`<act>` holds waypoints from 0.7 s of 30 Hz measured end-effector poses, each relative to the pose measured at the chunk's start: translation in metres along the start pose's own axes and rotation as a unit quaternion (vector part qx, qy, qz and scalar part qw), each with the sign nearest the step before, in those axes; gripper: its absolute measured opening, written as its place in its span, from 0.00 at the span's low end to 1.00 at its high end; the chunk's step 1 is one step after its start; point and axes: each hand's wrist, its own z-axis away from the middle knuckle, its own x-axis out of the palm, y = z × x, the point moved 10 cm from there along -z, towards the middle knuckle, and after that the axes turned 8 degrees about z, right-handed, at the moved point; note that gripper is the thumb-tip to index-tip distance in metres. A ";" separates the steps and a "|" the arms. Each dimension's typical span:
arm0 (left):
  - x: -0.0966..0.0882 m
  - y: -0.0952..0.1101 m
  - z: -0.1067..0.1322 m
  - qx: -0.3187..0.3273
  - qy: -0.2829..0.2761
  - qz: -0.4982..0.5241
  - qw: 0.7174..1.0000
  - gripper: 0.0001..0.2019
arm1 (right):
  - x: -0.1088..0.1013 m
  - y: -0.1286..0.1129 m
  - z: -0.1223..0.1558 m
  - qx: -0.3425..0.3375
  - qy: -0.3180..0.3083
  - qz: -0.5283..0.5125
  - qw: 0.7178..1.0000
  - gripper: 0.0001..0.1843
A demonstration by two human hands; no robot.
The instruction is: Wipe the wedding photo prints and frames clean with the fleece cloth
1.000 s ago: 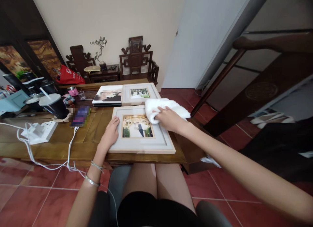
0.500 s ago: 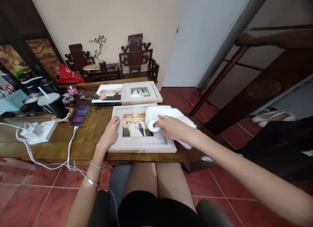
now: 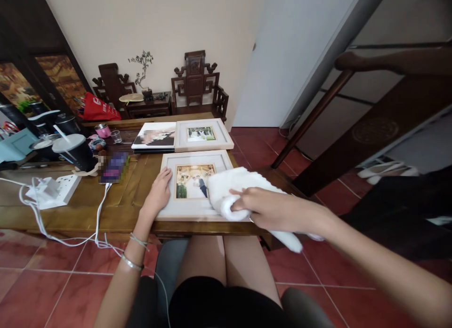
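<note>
A pale framed wedding photo [image 3: 192,182] lies flat on the near edge of the wooden table [image 3: 120,196]. My left hand [image 3: 158,192] rests open on the frame's left border, fingers flat. My right hand [image 3: 271,208] grips a white cloth [image 3: 235,189] that presses on the frame's near right corner, with the cloth's tail hanging past the table edge. A second, smaller framed photo [image 3: 203,135] and a photo album [image 3: 155,135] lie farther back on the table.
On the table's left stand a dark cup with a lid and straw [image 3: 76,151], a phone [image 3: 113,168], a white power strip [image 3: 52,189] with trailing cables, and small pots. Carved wooden chairs [image 3: 196,85] stand against the wall. A dark stair rail [image 3: 370,111] rises at right.
My right hand drew the cloth from the frame's far right corner down across its right side to the near right corner. My left hand stayed on the left border.
</note>
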 end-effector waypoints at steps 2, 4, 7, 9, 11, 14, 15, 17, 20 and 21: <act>0.000 0.001 0.000 0.003 -0.003 0.000 1.000 0.27 | -0.010 0.005 0.009 -0.020 -0.019 -0.038 0.999 0.18; 0.000 0.001 0.000 0.001 -0.005 -0.002 1.000 0.27 | -0.024 0.023 0.008 -0.011 0.007 -0.052 0.999 0.11; -0.001 0.002 0.001 -0.002 -0.005 0.001 1.000 0.27 | -0.047 0.060 -0.009 0.078 0.109 0.015 0.991 0.12; -0.001 0.002 0.001 -0.002 -0.003 0.003 1.000 0.28 | -0.055 0.073 -0.027 0.134 0.161 0.076 0.975 0.19; -0.002 0.002 0.001 -0.004 -0.002 0.004 1.000 0.27 | -0.051 0.071 -0.052 0.146 0.184 0.109 0.966 0.26; -0.001 0.000 0.000 -0.009 -0.003 0.006 1.000 0.26 | -0.028 0.056 -0.090 0.125 0.168 0.136 0.968 0.30; -0.001 0.000 0.000 -0.010 -0.004 0.005 1.000 0.26 | -0.017 0.050 -0.100 0.117 0.152 0.145 0.971 0.29; -0.001 0.000 0.000 -0.009 -0.003 0.005 1.000 0.26 | 0.002 0.041 -0.109 0.105 0.123 0.163 0.973 0.26; -0.002 0.001 0.000 -0.004 0.004 0.012 1.000 0.26 | 0.018 0.025 -0.100 0.080 0.093 0.171 0.978 0.23; -0.002 0.002 0.000 -0.004 0.006 0.013 1.000 0.27 | 0.020 0.018 -0.091 0.070 0.083 0.170 0.979 0.24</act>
